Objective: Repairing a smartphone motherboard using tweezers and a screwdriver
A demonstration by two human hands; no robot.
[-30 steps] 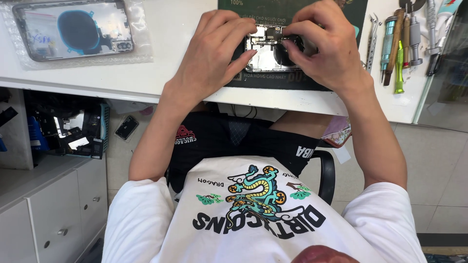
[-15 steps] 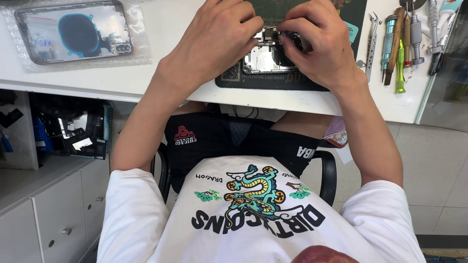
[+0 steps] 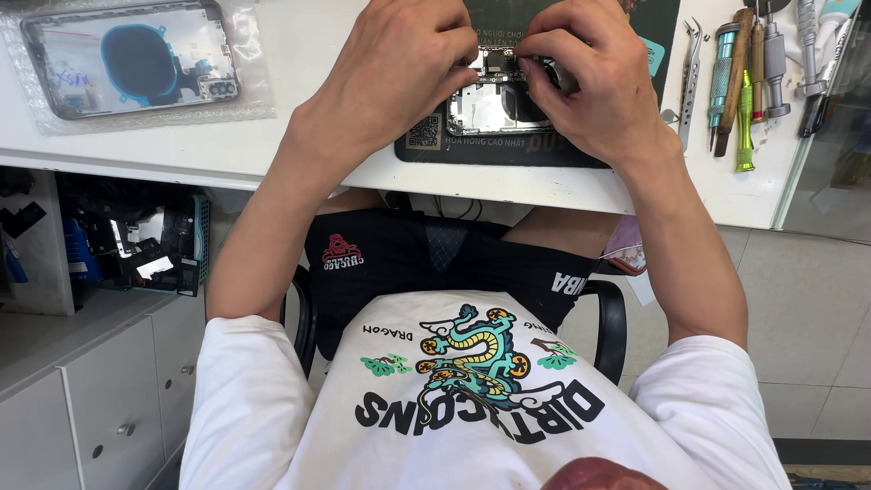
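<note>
Opened silver phone chassis (image 3: 497,104) sits on a dark work mat (image 3: 508,150), left hand (image 3: 399,68) and right hand (image 3: 594,82) both pinching its top edge, grip narrow.

White worktop (image 3: 227,154) spans the top of frame, evenly lit. Lower left: grey cabinet (image 3: 82,399) with drawer fronts and round knobs, open shelf (image 3: 109,245) above it stuffed with dark clutter. Black chair (image 3: 610,327) centre, armrests showing. Pale tiled floor (image 3: 807,308) at right. Glass panel (image 3: 830,163) at right edge.
</note>
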